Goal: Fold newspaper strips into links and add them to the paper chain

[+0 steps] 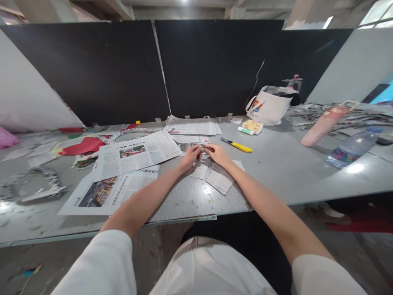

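Observation:
My left hand [193, 157] and my right hand [217, 154] meet over the table, fingers closed in a pinch. Between the fingertips is a small pale bit that looks like a piece of paper; the fingers mostly cover it. Right under my hands lie cut newspaper pieces [220, 179], partly overlapping. A large newspaper sheet [138, 153] reaches close to my left hand, with another newspaper sheet [89, 200] beneath it. To the right of my right hand rests a yellow utility knife [241, 147] with its dark end toward me and the left.
Papers [193, 126] are stacked behind my hands. Farther right are a glue stick [245, 131], a white bag [270, 106], a pink bottle [324, 125] and a clear plastic bottle [353, 149]. A braided paper ring [53, 178] lies left. A black partition [221, 69] closes the back.

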Demonstrator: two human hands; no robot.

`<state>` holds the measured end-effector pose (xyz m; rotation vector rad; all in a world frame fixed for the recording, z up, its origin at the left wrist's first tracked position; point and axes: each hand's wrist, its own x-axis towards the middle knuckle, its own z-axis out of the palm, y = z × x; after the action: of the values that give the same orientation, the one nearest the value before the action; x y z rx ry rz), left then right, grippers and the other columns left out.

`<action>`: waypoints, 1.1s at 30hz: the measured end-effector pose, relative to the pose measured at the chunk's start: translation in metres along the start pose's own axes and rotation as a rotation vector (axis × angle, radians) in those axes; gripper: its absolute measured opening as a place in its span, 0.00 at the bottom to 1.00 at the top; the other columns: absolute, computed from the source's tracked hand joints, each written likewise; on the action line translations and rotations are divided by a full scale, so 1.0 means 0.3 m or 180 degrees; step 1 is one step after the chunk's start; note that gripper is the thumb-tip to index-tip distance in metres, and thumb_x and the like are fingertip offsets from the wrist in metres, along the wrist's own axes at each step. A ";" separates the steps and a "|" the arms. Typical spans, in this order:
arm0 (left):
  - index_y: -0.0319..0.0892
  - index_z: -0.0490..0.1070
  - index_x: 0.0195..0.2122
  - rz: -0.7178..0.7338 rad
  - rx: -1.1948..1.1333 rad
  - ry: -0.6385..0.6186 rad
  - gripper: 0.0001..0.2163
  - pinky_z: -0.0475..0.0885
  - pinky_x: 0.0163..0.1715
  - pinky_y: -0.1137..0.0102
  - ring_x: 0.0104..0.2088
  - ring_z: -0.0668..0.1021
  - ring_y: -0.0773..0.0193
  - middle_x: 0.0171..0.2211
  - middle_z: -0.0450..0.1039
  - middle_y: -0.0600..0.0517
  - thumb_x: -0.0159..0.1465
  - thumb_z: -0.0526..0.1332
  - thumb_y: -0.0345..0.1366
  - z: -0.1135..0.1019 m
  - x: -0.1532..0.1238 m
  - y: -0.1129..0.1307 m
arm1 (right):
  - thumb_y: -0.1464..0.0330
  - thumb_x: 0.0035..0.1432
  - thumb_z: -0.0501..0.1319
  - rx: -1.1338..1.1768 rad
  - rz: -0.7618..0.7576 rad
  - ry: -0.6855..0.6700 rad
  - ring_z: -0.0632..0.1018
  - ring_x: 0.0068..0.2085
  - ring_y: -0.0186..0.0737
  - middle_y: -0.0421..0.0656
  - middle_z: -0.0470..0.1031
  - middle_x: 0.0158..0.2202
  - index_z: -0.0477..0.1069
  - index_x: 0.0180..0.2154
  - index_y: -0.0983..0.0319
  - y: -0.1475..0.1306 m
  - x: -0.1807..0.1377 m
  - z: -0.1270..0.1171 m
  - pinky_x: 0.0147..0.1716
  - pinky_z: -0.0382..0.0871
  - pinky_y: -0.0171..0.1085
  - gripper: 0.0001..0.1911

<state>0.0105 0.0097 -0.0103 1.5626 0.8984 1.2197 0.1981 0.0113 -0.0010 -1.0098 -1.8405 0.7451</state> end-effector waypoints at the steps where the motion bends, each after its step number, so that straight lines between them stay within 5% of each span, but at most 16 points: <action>1: 0.43 0.69 0.29 0.0014 0.0028 -0.0022 0.22 0.64 0.26 0.70 0.22 0.68 0.68 0.19 0.67 0.55 0.68 0.63 0.56 0.000 0.000 0.000 | 0.46 0.62 0.65 0.0026 0.0005 0.0032 0.73 0.31 0.40 0.43 0.79 0.31 0.82 0.44 0.62 0.002 0.002 0.001 0.33 0.65 0.38 0.26; 7: 0.43 0.68 0.31 0.0037 0.0138 -0.0143 0.22 0.65 0.27 0.71 0.23 0.70 0.68 0.21 0.68 0.56 0.68 0.63 0.57 0.004 0.001 -0.004 | 0.46 0.61 0.65 0.0072 0.0000 0.0151 0.73 0.30 0.42 0.43 0.78 0.28 0.83 0.41 0.62 0.021 0.005 0.000 0.32 0.67 0.39 0.25; 16: 0.44 0.63 0.27 0.0030 0.0180 0.0069 0.22 0.65 0.27 0.71 0.22 0.69 0.68 0.20 0.69 0.55 0.70 0.62 0.54 0.004 0.003 -0.008 | 0.46 0.61 0.65 0.0144 -0.0105 0.0694 0.76 0.39 0.46 0.48 0.80 0.40 0.78 0.39 0.60 0.025 0.020 0.001 0.42 0.71 0.43 0.24; 19: 0.44 0.65 0.29 -0.0008 0.0138 0.0084 0.20 0.65 0.27 0.71 0.22 0.70 0.68 0.20 0.69 0.55 0.71 0.61 0.53 0.005 0.007 -0.013 | 0.47 0.62 0.64 0.0218 -0.0118 0.0801 0.74 0.36 0.45 0.45 0.77 0.35 0.77 0.39 0.60 0.015 0.019 -0.012 0.39 0.70 0.42 0.23; 25: 0.42 0.73 0.36 -0.0123 0.0112 -0.0100 0.19 0.65 0.26 0.71 0.22 0.71 0.67 0.20 0.70 0.55 0.70 0.61 0.54 0.016 0.018 -0.023 | 0.46 0.64 0.62 0.0531 -0.0110 0.0702 0.75 0.33 0.43 0.42 0.75 0.31 0.73 0.41 0.59 -0.014 0.011 -0.013 0.38 0.72 0.41 0.23; 33: 0.42 0.71 0.29 -0.0173 0.0133 -0.0107 0.22 0.65 0.28 0.70 0.23 0.71 0.67 0.20 0.69 0.55 0.67 0.64 0.57 0.014 0.020 -0.021 | 0.43 0.58 0.65 0.0799 -0.0035 0.0325 0.80 0.38 0.46 0.45 0.78 0.35 0.74 0.40 0.59 -0.035 0.003 -0.003 0.43 0.77 0.44 0.26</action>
<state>0.0160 0.0161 -0.0148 1.5772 0.9440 1.1396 0.1951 0.0071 0.0081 -0.8580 -1.6176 0.8772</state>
